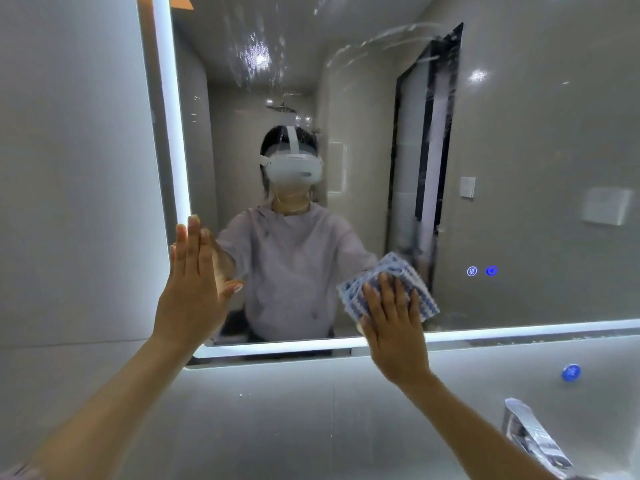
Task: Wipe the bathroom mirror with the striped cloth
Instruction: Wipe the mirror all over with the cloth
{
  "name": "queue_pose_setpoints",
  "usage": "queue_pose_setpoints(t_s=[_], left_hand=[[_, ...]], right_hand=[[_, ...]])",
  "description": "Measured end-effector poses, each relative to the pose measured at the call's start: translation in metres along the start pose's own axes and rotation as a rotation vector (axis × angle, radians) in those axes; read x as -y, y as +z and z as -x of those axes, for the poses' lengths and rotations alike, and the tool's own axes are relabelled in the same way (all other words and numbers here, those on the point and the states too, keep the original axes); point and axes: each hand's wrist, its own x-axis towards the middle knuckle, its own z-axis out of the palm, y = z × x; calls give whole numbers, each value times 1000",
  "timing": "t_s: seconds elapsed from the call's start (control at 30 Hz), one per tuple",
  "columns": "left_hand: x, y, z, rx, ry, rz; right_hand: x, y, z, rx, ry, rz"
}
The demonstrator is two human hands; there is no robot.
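The bathroom mirror (519, 168) fills most of the view, with lit strips along its left and bottom edges and wet streaks and smears near the top. My right hand (391, 317) presses the folded blue-and-white striped cloth (408, 275) flat against the glass near the bottom edge, fingers straight over the cloth. My left hand (194, 282) lies flat on the mirror's lower left corner with fingers straight, holding nothing. A person wearing a white headset shows as a reflection in the glass.
A chrome tap (530, 438) stands at the lower right below the mirror. A blue round cap (570, 372) sits by the wall under the mirror. Two blue touch icons (481, 271) glow on the glass right of the cloth. Grey tiled wall borders the left.
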Motion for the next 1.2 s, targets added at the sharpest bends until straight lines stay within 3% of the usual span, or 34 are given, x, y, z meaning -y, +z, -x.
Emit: queue_pose_setpoints(t_s=[0.23, 0.47, 0.63, 0.8, 0.9, 1.0, 1.2], left_hand=[[2, 2, 0, 3, 14, -15], [3, 2, -1, 37, 14, -94], [5, 5, -1, 39, 8, -118], [5, 5, -2, 6, 20, -96], [5, 6, -1, 0, 22, -85], [5, 7, -2, 0, 21, -95], [7, 8, -2, -3, 10, -88]], right_hand=[[-29, 2, 25, 84, -168, 39], [-66, -45, -54, -65, 12, 67], [-42, -39, -54, -90, 112, 24], [-10, -1, 3, 32, -175, 65], [-8, 7, 23, 130, -253, 58], [-12, -7, 6, 146, -228, 55], [-8, -51, -106, -50, 28, 82]])
